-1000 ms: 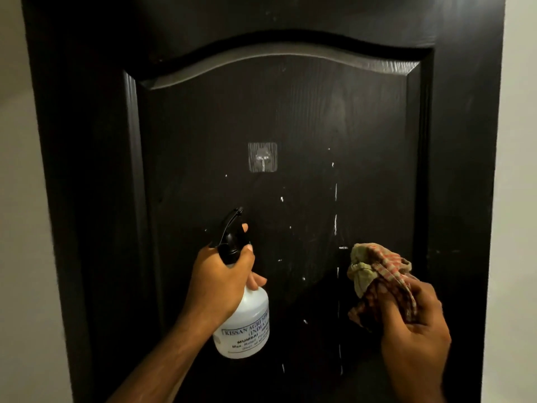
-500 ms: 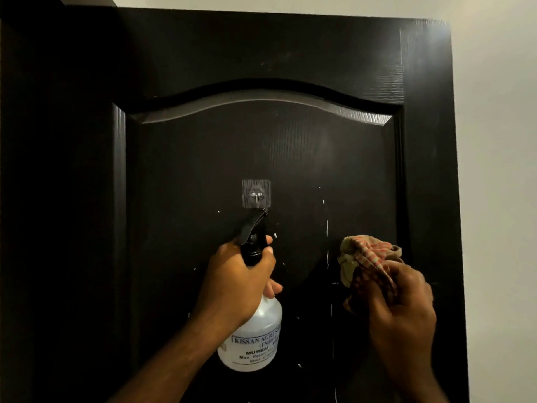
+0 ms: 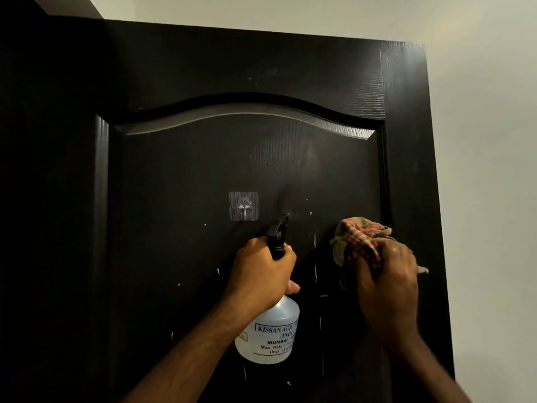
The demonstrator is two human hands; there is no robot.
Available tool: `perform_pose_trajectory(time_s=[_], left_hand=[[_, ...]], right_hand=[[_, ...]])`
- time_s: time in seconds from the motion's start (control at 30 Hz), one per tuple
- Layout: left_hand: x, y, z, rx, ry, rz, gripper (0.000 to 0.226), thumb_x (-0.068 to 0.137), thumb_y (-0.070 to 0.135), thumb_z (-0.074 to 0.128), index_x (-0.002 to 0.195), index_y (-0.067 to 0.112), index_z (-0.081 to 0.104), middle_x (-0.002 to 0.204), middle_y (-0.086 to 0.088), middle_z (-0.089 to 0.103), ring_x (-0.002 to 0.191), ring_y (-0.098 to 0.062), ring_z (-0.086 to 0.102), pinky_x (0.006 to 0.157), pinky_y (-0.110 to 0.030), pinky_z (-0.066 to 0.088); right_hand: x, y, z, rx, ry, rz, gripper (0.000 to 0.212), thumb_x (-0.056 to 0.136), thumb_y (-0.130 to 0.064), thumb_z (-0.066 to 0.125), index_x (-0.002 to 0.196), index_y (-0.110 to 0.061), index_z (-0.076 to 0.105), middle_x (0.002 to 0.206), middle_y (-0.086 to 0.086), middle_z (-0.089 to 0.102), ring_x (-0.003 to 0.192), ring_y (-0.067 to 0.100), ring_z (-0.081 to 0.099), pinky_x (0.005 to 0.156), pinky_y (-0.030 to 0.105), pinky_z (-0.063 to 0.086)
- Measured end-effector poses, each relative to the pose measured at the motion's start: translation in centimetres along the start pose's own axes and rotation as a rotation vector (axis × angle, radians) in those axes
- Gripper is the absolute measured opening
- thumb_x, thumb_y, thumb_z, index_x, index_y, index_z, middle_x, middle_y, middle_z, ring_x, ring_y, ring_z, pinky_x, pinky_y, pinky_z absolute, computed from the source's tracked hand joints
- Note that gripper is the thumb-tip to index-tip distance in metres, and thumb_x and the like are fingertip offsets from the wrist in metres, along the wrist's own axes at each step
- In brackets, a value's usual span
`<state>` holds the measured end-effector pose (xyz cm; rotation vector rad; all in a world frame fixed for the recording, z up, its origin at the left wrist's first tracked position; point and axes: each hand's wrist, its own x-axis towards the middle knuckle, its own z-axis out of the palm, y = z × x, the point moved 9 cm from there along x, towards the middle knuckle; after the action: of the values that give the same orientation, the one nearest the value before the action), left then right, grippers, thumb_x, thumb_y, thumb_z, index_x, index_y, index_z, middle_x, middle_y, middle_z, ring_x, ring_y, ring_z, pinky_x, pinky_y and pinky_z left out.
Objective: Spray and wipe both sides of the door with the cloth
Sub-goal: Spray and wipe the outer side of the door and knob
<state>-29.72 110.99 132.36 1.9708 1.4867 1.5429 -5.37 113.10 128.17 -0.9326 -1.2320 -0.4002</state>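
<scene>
A dark brown panelled door [image 3: 220,158] fills the view, with droplets and thin runs of liquid on its recessed panel. My left hand [image 3: 261,271] grips the neck of a white spray bottle [image 3: 268,333] with a black trigger head, its nozzle pointing up at the panel. My right hand [image 3: 386,280] presses a bunched checked cloth [image 3: 360,234] against the panel's right side, near the raised frame edge.
A clear stick-on hook [image 3: 243,205] is fixed to the panel just left of the nozzle. A pale wall [image 3: 488,170] lies to the right of the door's edge and above its top. The door's left side is in deep shadow.
The view has tilted upward, so the door's top edge and the wall above now show. Both hands have risen along the panel; the nozzle now sits beside the hook.
</scene>
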Motion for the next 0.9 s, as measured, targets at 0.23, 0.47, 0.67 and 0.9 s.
perform_pose_trajectory(time_s=[0.23,0.47,0.67,0.9], left_hand=[[-0.6,-2.1,0.1,-0.022,-0.019,-0.027,0.033,0.104,0.033,0.055,0.082,0.011,0.066,0.041,-0.006,0.064,0.059,-0.012,0.081,0.074,-0.030,0.064],[-1.1,-3.0,-0.5,-0.057,0.003,-0.046,0.030,0.104,0.031,0.056,0.084,0.012,0.068,0.040,-0.004,0.064,0.059,-0.011,0.081,0.069,-0.018,0.056],[-0.9,-3.2,-1.6,-0.065,0.023,-0.064,0.037,0.104,0.025,0.057,0.071,0.009,0.068,0.044,-0.010,0.067,0.058,-0.014,0.081,0.064,-0.013,0.055],[-1.6,-2.5,-3.6,-0.045,0.038,-0.034,0.023,0.104,0.027,0.057,0.096,0.010,0.071,0.047,-0.012,0.068,0.059,-0.017,0.081,0.073,-0.029,0.062]], right_hand=[[0.9,-0.9,1.6,0.006,-0.018,-0.082,0.030,0.092,-0.010,0.078,0.121,-0.005,0.070,0.123,0.017,0.064,0.117,0.035,0.057,0.095,0.055,0.055],[9.3,-4.6,3.4,0.079,0.119,-0.066,0.031,0.102,-0.024,0.068,0.130,-0.011,0.070,0.139,0.019,0.060,0.127,0.035,0.053,0.106,0.048,0.047],[5.9,-11.0,8.4,-0.201,-0.105,-0.531,0.038,0.091,-0.052,0.067,0.121,-0.030,0.073,0.133,0.009,0.058,0.123,0.037,0.048,0.077,0.046,0.057],[5.3,-5.4,5.8,-0.188,-0.051,-0.626,0.022,0.089,-0.021,0.083,0.111,-0.021,0.080,0.121,0.010,0.066,0.112,0.038,0.057,0.080,0.048,0.056]])
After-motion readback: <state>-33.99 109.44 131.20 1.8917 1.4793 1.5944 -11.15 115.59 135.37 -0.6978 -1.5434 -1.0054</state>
